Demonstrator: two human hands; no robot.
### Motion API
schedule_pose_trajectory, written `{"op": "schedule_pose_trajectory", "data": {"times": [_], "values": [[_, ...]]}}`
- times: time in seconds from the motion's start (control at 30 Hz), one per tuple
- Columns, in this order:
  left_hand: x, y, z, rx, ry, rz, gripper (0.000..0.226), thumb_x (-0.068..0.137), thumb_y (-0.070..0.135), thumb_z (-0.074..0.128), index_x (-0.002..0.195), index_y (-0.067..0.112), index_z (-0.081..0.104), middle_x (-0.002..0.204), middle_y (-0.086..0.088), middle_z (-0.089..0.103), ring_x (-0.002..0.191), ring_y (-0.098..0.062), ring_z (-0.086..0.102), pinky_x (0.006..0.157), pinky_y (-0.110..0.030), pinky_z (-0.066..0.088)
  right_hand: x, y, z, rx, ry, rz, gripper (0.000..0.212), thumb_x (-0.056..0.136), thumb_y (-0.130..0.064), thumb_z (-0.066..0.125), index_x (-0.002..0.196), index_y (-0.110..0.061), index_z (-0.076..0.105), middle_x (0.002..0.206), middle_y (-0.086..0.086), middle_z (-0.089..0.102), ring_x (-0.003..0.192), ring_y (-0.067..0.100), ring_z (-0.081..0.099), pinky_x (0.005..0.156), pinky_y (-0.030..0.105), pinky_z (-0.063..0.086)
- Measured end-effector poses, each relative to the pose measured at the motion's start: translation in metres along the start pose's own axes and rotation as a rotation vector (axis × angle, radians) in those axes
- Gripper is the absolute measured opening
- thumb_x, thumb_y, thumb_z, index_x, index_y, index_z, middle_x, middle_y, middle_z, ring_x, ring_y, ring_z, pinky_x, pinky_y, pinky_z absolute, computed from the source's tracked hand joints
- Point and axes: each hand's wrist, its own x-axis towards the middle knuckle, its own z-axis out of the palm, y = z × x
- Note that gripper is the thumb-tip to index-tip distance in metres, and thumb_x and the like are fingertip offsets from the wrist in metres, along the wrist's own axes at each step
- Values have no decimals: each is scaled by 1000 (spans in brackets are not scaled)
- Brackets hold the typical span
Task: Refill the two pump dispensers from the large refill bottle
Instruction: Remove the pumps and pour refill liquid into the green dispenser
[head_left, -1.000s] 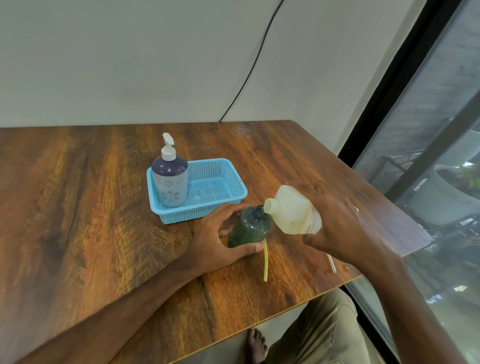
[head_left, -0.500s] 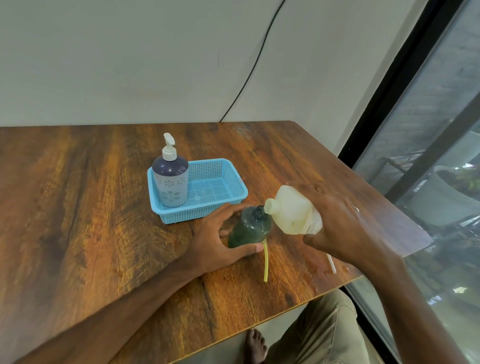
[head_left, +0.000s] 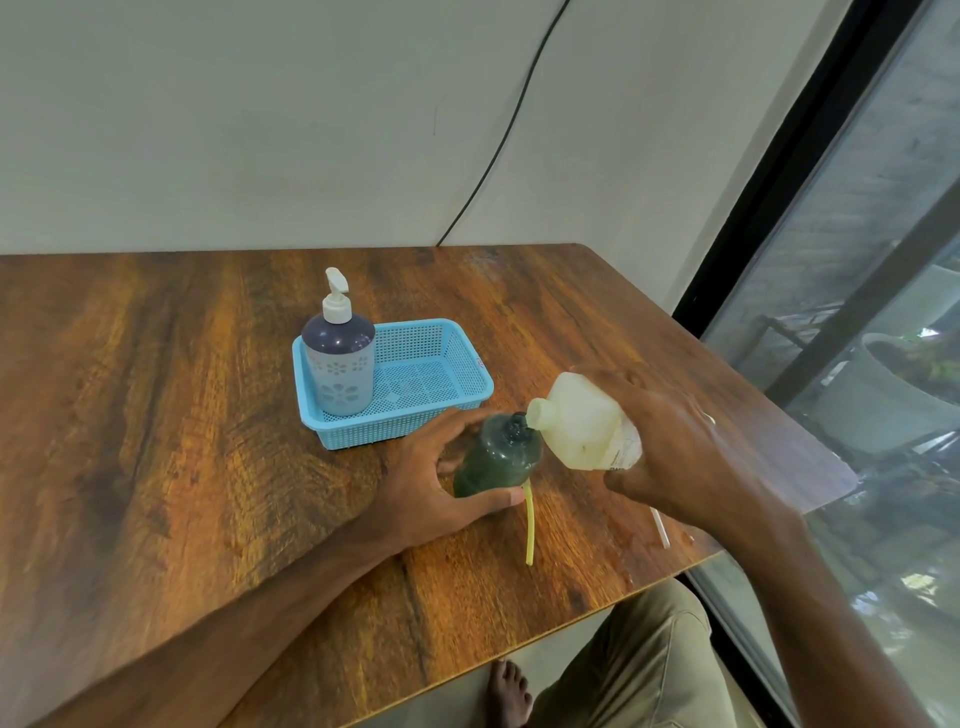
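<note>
1. The green dispenser bottle (head_left: 493, 462) stands on its base on the wooden table (head_left: 156, 415), just at 5 o'clock of the blue mesh basket (head_left: 395, 430). Its pump is off and its open neck faces up, so its long axis runs roughly vertical, leaning toward 1 o'clock in this view.
2. The left hand (head_left: 426, 483) grips this bottle low on its body, with the thumb curled across the near side and the fingers wrapped round the far side.
3. The right hand (head_left: 675, 447) holds the pale refill bottle (head_left: 582, 426) in the air at 3 o'clock of the green bottle, with its fingers closed over the base end.
4. The refill bottle is tipped. Its long axis runs from 4 o'clock at the base to 10 o'clock at the mouth, and the uncapped mouth sits against the green bottle's neck. Whether liquid is flowing cannot be told.
5. The purple pump dispenser (head_left: 338, 364) stands upright in the basket's 9 o'clock end, with its white pump fitted and the nozzle pointing to 1 o'clock.
6. A yellow dip tube (head_left: 530, 525) lies flat on the table, running from 12 to 6 o'clock and starting beside the left thumb tip.
7. A white tube (head_left: 660, 527) lies near the table's 4 o'clock edge, partly hidden under the right wrist.
</note>
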Motion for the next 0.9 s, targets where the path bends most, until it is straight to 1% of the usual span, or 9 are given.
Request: {"op": "schedule_pose_trajectory", "data": {"times": [0.13,0.23,0.33,0.43,0.57,0.7,0.9], "values": [[0,0,0,6,-3,0,78,72,39,96,140,40,57,136,27,59,132,0,57,93,-30,63,-1,0,0,-12,-2,10,104,66,-26,93,153,-33,37,143,-1,54,135,25,48,114,58,39],[0,0,0,3,0,-3,78,72,39,96,140,38,58,136,26,60,132,-2,57,93,-33,64,-1,-1,0,-13,-4,24,104,65,-26,93,153,-32,38,145,-1,54,137,25,47,115,58,38],[0,-1,1,-8,0,3,78,72,37,96,141,34,59,136,22,62,132,-7,59,93,-36,64,-1,-2,-1,-12,4,17,102,65,-26,93,152,-30,40,142,0,56,135,26,49,114,56,41],[0,-2,1,-6,3,-4,79,72,40,96,141,35,59,136,22,62,132,-7,59,93,-38,64,0,-3,-2,-9,2,19,101,67,-25,93,153,-29,41,143,1,56,135,26,49,114,54,40],[0,-1,1,-11,5,3,78,72,36,97,140,35,60,135,23,62,131,-6,60,93,-37,64,0,-3,-3,-4,-8,27,99,68,-25,92,153,-29,40,145,1,54,137,26,47,116,53,38],[1,-2,1,-9,7,3,78,72,37,97,140,33,60,135,22,62,131,-7,60,92,-38,65,0,-1,-2,-11,-23,38,102,67,-27,93,153,-31,38,147,-1,53,138,25,47,116,56,38],[1,1,1,-8,4,10,76,72,38,96,137,42,58,134,26,61,130,-2,59,92,-30,63,1,-2,-3,-9,-28,37,101,68,-29,93,153,-32,38,147,-2,53,139,25,47,117,55,38]]}}
